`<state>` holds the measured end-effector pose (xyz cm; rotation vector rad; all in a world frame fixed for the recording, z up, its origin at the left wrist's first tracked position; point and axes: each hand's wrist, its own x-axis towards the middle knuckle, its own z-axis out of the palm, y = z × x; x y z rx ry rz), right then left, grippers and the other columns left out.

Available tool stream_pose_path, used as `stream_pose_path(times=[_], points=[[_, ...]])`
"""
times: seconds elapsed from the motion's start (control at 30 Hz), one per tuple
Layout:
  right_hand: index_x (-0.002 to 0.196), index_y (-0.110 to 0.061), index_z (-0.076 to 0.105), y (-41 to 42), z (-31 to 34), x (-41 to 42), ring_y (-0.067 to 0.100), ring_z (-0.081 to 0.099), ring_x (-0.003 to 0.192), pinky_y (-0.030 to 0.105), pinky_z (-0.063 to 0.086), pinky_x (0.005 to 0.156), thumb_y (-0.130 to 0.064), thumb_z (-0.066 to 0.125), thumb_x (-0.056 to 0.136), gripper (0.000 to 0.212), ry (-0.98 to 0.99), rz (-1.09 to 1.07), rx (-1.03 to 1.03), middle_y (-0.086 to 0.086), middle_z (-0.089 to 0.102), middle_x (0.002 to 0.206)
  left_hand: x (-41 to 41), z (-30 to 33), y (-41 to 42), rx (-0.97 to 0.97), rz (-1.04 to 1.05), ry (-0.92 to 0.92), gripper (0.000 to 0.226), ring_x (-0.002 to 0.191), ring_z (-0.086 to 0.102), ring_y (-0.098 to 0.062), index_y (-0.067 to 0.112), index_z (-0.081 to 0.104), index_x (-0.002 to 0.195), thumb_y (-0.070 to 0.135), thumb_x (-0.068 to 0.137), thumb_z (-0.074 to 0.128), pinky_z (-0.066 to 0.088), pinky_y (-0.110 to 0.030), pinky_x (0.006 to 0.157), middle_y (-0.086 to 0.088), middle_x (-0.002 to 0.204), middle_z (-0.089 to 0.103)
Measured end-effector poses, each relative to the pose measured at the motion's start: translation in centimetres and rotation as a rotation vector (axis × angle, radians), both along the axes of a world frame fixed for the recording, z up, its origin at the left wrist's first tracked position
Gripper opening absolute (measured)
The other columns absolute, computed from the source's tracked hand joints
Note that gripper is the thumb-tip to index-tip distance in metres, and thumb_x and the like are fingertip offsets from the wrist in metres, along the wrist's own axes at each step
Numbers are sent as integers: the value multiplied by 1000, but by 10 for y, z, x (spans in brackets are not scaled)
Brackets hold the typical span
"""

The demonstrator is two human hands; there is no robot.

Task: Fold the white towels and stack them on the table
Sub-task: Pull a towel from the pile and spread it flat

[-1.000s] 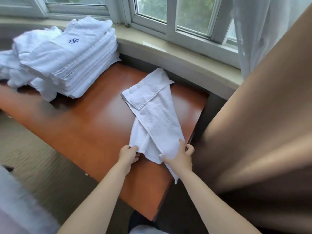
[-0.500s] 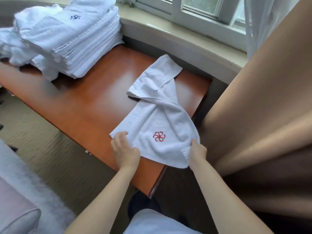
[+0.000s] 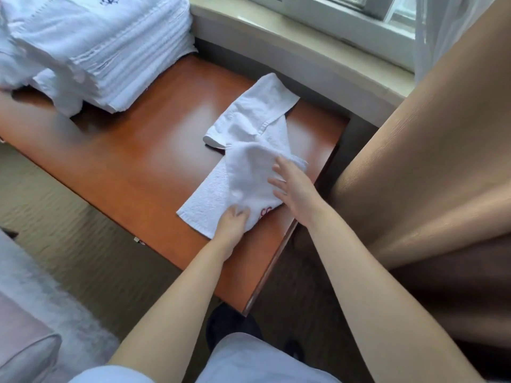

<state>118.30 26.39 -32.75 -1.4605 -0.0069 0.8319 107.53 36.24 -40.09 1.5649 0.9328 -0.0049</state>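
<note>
A white towel (image 3: 249, 150) with a red embroidered mark lies crumpled and partly doubled over on the right end of the brown wooden table (image 3: 132, 167). My left hand (image 3: 232, 221) grips the towel's near edge, fingers curled into the cloth beside the red mark. My right hand (image 3: 293, 189) lies flat on the towel's right side with fingers straight and spread. A tall stack of folded white towels (image 3: 110, 48) stands at the table's far left.
A loose heap of white towels (image 3: 11, 70) lies left of the stack. A window sill (image 3: 304, 42) runs behind the table. A tan curtain (image 3: 428, 175) hangs close on the right. Carpet and a pale cushion (image 3: 22, 346) are at lower left.
The towel's right side has been folded leftward over the spread near end, half covering the red mark. My right hand let go of the corner and now lies flat; my left hand moved right.
</note>
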Motion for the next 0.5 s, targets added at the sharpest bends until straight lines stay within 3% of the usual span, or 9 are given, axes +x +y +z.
stream_pose_path(times=[0.07,0.13,0.23,0.33,0.5], points=[[142,-22,44,1,-22,-11,12,48,126,25,33,100,-26,46,101,41,-144,-20,-159,-6,47,139,6,3,11,-255,135,17,24,109,59,-19,15,60,120,23,97,55,44,-28,90,-1,115,64],[145,-18,41,-5,-46,-30,12,42,132,20,30,101,-15,46,99,46,-303,40,-318,-3,46,144,3,6,17,-417,172,23,28,110,62,-21,9,59,124,19,97,55,48,-31,94,-5,118,66],[141,-18,45,-12,-69,-58,12,39,131,23,32,104,-13,52,95,47,-617,51,-484,-3,44,143,3,7,21,-488,193,43,31,109,64,-23,3,57,127,16,99,52,50,-33,94,-11,119,66],[133,-15,55,-13,-79,-74,19,40,128,29,34,107,-9,54,92,42,-841,32,-581,2,44,138,9,10,24,-558,250,31,30,93,66,-21,-2,55,126,10,100,47,53,-30,80,-12,106,68],[142,-21,49,-15,-86,-80,16,42,126,31,38,105,-9,46,96,47,-793,180,-613,-1,43,138,12,15,28,-664,317,42,29,84,66,-21,-5,54,126,4,101,45,53,-28,72,-18,115,65]])
